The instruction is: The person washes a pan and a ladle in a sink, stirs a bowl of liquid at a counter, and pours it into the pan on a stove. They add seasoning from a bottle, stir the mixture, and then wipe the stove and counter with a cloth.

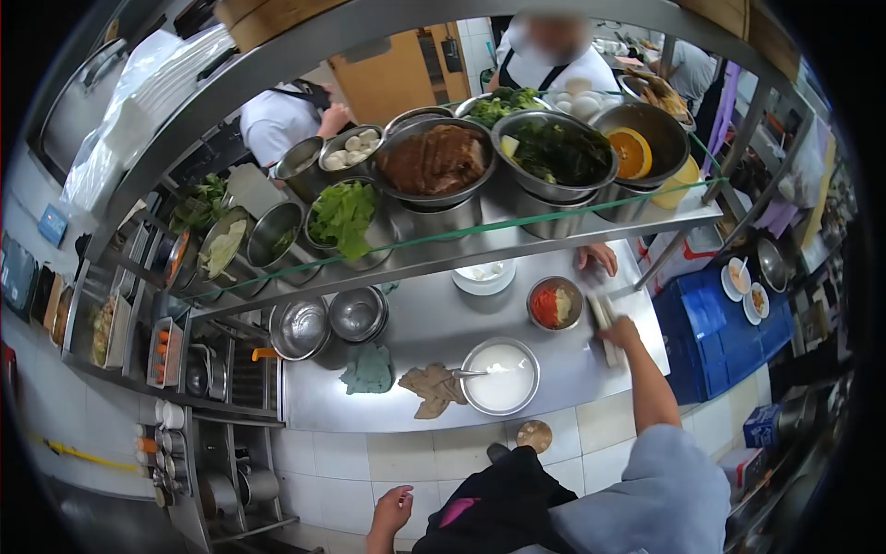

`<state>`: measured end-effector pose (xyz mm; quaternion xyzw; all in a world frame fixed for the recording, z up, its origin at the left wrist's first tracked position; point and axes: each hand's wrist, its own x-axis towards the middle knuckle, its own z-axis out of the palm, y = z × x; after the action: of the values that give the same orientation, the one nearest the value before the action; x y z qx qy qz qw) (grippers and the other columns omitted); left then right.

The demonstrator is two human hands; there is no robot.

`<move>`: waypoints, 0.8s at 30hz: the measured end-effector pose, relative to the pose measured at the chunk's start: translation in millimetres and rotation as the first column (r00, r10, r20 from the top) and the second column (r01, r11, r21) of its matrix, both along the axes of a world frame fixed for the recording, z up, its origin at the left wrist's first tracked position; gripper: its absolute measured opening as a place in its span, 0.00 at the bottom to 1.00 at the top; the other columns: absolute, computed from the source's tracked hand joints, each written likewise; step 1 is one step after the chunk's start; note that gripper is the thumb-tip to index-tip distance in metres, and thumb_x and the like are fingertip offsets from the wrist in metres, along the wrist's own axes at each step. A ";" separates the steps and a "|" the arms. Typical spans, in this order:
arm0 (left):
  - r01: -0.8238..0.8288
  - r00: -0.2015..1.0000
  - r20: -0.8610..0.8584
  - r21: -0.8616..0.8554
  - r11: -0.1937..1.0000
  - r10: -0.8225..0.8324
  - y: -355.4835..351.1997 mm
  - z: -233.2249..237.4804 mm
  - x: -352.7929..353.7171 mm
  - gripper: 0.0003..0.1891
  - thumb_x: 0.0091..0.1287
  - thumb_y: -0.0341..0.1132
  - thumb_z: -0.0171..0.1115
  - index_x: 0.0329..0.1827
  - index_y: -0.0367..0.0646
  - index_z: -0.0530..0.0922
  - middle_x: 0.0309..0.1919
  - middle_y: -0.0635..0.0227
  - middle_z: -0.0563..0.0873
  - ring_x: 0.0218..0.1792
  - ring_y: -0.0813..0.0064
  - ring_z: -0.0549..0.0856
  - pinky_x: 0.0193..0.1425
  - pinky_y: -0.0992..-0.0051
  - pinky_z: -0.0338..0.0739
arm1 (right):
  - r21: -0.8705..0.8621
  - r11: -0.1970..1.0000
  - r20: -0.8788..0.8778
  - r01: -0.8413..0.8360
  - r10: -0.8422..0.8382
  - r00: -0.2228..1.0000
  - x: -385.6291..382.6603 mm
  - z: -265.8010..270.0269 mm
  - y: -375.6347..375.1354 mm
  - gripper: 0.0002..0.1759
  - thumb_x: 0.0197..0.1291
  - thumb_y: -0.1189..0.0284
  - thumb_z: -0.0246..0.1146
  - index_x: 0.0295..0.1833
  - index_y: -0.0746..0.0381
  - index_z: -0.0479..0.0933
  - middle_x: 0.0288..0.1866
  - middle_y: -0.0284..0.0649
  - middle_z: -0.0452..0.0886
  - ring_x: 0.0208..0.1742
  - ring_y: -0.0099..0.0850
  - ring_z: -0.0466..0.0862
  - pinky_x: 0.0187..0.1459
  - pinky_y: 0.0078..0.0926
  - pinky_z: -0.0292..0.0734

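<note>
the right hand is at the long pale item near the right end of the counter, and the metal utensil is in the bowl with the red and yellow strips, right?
Not quite: the head view shows the metal utensil in the bowl of white contents. The right hand is at the long pale item near the counter's right end, as you say.

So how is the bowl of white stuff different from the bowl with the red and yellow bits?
The bowl of white stuff looks bigger, and the bowl with the red and yellow bits looks smaller. A spoon sits in the white one, but I see none in the colorful one. The white stuff looks smooth, while the red and yellow bits look like little piles. Both bowls are round and sit on the shiny counter.
</note>
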<state>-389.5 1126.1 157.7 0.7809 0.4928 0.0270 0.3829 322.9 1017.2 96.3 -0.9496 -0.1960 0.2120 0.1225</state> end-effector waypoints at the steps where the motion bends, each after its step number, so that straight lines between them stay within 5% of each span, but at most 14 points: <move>1: -0.009 1.000 0.009 0.001 1.000 0.009 -1.3 5.0 12.5 0.13 0.69 0.33 0.64 0.54 0.44 0.85 0.42 0.55 0.90 0.40 0.61 0.91 0.48 0.66 0.85 | -0.022 0.999 -0.068 -0.027 0.025 0.997 -2.2 -8.8 -20.5 0.38 0.38 0.50 0.80 0.51 0.67 0.84 0.47 0.53 0.89 0.48 0.45 0.89 0.53 0.41 0.84; 3: 0.058 0.990 0.134 -0.052 0.997 -0.050 -5.1 20.3 41.6 0.13 0.69 0.32 0.63 0.56 0.45 0.84 0.44 0.55 0.89 0.44 0.61 0.90 0.50 0.66 0.85 | 0.137 0.984 -0.359 -0.111 0.154 0.921 -24.9 -1.4 -73.3 0.37 0.38 0.53 0.80 0.50 0.67 0.84 0.41 0.48 0.89 0.44 0.40 0.89 0.50 0.38 0.84; 5: 0.104 0.970 0.237 -0.165 0.981 -0.063 -5.5 37.7 74.4 0.16 0.71 0.34 0.65 0.60 0.44 0.82 0.47 0.57 0.89 0.46 0.65 0.90 0.52 0.68 0.84 | 0.439 0.898 -0.584 0.028 0.262 0.768 -79.0 8.2 -106.7 0.38 0.36 0.55 0.82 0.51 0.68 0.82 0.39 0.44 0.88 0.41 0.34 0.87 0.49 0.35 0.81; 6: 0.119 0.956 0.288 -0.229 0.966 -0.049 -5.6 58.0 97.3 0.17 0.71 0.35 0.65 0.62 0.44 0.81 0.48 0.58 0.89 0.46 0.66 0.89 0.52 0.69 0.84 | 0.303 0.948 -0.497 -0.099 0.246 0.832 -127.2 81.2 -92.9 0.38 0.36 0.59 0.84 0.53 0.67 0.80 0.42 0.43 0.87 0.43 0.33 0.86 0.51 0.34 0.80; 7: 0.129 0.950 0.309 -0.280 0.951 -0.037 -4.1 73.6 118.3 0.19 0.72 0.37 0.66 0.64 0.44 0.80 0.50 0.58 0.88 0.46 0.67 0.89 0.52 0.70 0.84 | 0.401 0.913 -0.629 -0.071 0.331 0.703 -157.7 99.6 -88.6 0.39 0.36 0.59 0.85 0.53 0.67 0.80 0.45 0.42 0.86 0.46 0.31 0.84 0.53 0.33 0.80; 11: 0.107 0.874 0.482 -0.313 0.944 0.060 -1.2 123.2 180.7 0.23 0.72 0.41 0.69 0.66 0.42 0.78 0.53 0.58 0.85 0.43 0.68 0.89 0.49 0.69 0.85 | 0.641 0.648 -0.475 -0.412 0.756 0.450 -264.6 130.0 -32.9 0.41 0.42 0.54 0.84 0.59 0.61 0.78 0.47 0.39 0.86 0.49 0.32 0.84 0.56 0.34 0.80; 14: 0.093 0.892 0.445 -0.354 0.931 0.080 11.6 137.8 181.3 0.23 0.71 0.37 0.70 0.66 0.41 0.78 0.50 0.61 0.85 0.38 0.74 0.87 0.40 0.74 0.85 | 0.594 0.465 -0.326 -0.656 0.885 0.332 -316.8 140.7 21.0 0.44 0.42 0.47 0.82 0.61 0.62 0.78 0.48 0.48 0.86 0.50 0.40 0.86 0.55 0.36 0.79; 19: -0.048 0.803 0.510 -0.461 0.886 0.309 44.8 141.6 104.8 0.26 0.66 0.32 0.75 0.67 0.39 0.78 0.45 0.63 0.83 0.37 0.78 0.86 0.35 0.78 0.86 | 0.773 0.415 -0.378 -0.479 0.909 0.177 -374.6 156.6 80.6 0.38 0.49 0.51 0.80 0.59 0.63 0.78 0.49 0.43 0.86 0.51 0.34 0.85 0.55 0.34 0.78; 24: -0.129 0.814 0.511 -0.304 0.944 0.275 28.8 181.4 54.6 0.28 0.64 0.29 0.75 0.68 0.40 0.78 0.43 0.63 0.86 0.40 0.77 0.87 0.38 0.76 0.86 | 0.838 0.300 -0.346 -0.456 0.938 -0.019 -454.0 143.2 112.6 0.31 0.50 0.55 0.80 0.53 0.62 0.81 0.45 0.41 0.87 0.48 0.31 0.85 0.52 0.33 0.79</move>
<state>-334.8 1154.9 339.1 0.6273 0.4430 0.2258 0.5994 -131.1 1129.8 239.6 -0.3835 -0.6309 0.6036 0.3010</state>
